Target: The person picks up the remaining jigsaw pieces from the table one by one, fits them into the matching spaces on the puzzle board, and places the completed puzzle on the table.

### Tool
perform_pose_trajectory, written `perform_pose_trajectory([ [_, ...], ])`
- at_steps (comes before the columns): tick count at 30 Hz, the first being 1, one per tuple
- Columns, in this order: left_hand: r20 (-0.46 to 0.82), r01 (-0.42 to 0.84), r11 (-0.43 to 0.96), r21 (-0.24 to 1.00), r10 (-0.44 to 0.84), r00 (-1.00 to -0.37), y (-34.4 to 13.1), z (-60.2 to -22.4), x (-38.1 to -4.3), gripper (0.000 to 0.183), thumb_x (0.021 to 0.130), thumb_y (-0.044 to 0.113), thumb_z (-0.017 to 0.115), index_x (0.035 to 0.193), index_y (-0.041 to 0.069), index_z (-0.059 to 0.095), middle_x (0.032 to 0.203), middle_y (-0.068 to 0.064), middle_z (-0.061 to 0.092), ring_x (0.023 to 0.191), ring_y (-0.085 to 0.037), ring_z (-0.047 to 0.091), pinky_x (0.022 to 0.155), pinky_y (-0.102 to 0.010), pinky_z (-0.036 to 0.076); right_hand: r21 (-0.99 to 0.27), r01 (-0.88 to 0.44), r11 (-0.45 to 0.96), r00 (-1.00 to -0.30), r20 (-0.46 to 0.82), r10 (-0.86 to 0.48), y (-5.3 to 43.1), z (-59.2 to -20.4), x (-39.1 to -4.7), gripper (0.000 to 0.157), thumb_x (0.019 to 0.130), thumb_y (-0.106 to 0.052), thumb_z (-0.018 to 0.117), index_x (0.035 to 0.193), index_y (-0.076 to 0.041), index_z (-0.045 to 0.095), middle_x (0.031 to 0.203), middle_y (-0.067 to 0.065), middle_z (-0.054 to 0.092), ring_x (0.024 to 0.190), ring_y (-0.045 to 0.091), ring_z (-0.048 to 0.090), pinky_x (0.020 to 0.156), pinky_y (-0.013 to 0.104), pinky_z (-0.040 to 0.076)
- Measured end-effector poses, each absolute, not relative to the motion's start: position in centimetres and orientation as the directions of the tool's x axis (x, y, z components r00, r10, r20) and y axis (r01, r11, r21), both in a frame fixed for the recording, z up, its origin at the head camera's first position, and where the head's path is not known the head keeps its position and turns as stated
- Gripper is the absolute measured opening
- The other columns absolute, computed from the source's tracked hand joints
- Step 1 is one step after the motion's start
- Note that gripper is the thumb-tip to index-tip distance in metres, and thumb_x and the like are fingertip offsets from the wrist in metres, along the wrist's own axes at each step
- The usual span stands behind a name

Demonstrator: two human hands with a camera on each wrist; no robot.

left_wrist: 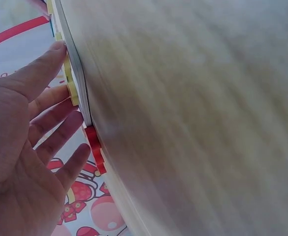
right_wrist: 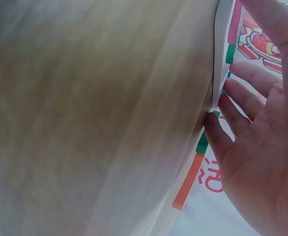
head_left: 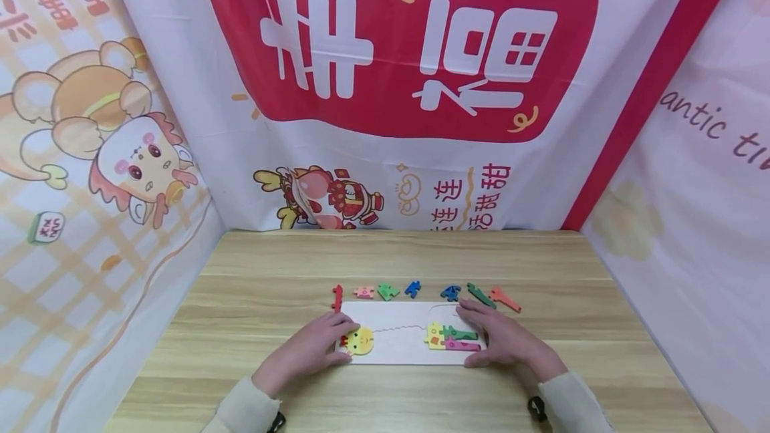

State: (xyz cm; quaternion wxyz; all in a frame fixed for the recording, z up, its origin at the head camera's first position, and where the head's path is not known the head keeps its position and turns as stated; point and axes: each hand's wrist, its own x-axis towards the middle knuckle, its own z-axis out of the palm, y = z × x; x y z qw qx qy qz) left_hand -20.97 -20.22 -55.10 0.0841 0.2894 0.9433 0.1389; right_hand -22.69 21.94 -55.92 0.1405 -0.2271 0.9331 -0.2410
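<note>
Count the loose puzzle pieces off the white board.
7, along its far side, left to right: red, pink, bright green, first blue, second blue, dark green, orange. More could be hidden.

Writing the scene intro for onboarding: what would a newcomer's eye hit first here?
Probably the big red patch with large white characters, on the cloth behind the table. Next, the white board on the table, with the left hand and right hand at its ends. Then the loose coloured pieces lined up along its far side.
</note>
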Motion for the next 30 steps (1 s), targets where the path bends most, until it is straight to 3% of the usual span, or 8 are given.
perform_pose_trajectory([
  [7,-0.074,0.54,0.781,0.312,0.587,-0.806,-20.0,-54.8,-21.0,0.063,0.083,0.053,0.066,0.138,0.025,0.052,0.134,0.004,0.053,0.124,-0.02,0.049,0.103,-0.045,0.042,-0.504,-0.345,0.792,-0.86,-0.17,-0.482,22.1,-56.0,-22.7,0.103,0.062,-0.065,0.076,0.149,-0.027,0.035,0.157,-0.006,0.025,0.143,0.029,0.025,0.109,0.058,0.029],
  [16,-0.062,0.524,0.781,0.338,0.575,-0.816,-20.0,-54.6,-21.3,0.077,0.075,0.065,0.067,0.14,0.028,0.049,0.139,0.004,0.05,0.128,-0.022,0.046,0.106,-0.049,0.039,-0.489,-0.375,0.788,-0.853,-0.151,-0.5,22.0,-55.9,-22.7,0.103,0.063,-0.066,0.075,0.149,-0.025,0.036,0.157,-0.004,0.026,0.143,0.029,0.025,0.109,0.058,0.03],
  [25,-0.046,0.46,0.818,0.346,0.504,-0.862,-20.1,-54.6,-22.9,0.074,0.081,0.063,0.063,0.144,0.029,0.044,0.147,0.003,0.043,0.137,-0.027,0.037,0.109,-0.053,0.033,-0.482,-0.401,0.779,-0.844,-0.135,-0.519,22.0,-56.0,-22.6,0.101,0.065,-0.065,0.075,0.149,-0.023,0.036,0.157,-0.004,0.025,0.143,0.029,0.026,0.109,0.057,0.03],
  [30,-0.023,0.41,0.836,0.365,0.449,-0.893,-19.7,-54.4,-24.2,0.064,0.087,0.056,0.061,0.142,0.029,0.046,0.146,0.002,0.045,0.134,-0.025,0.04,0.107,-0.053,0.037,-0.489,-0.39,0.78,-0.848,-0.139,-0.511,21.9,-55.9,-22.6,0.102,0.065,-0.064,0.076,0.149,-0.023,0.036,0.158,-0.002,0.025,0.143,0.03,0.025,0.109,0.058,0.03],
])
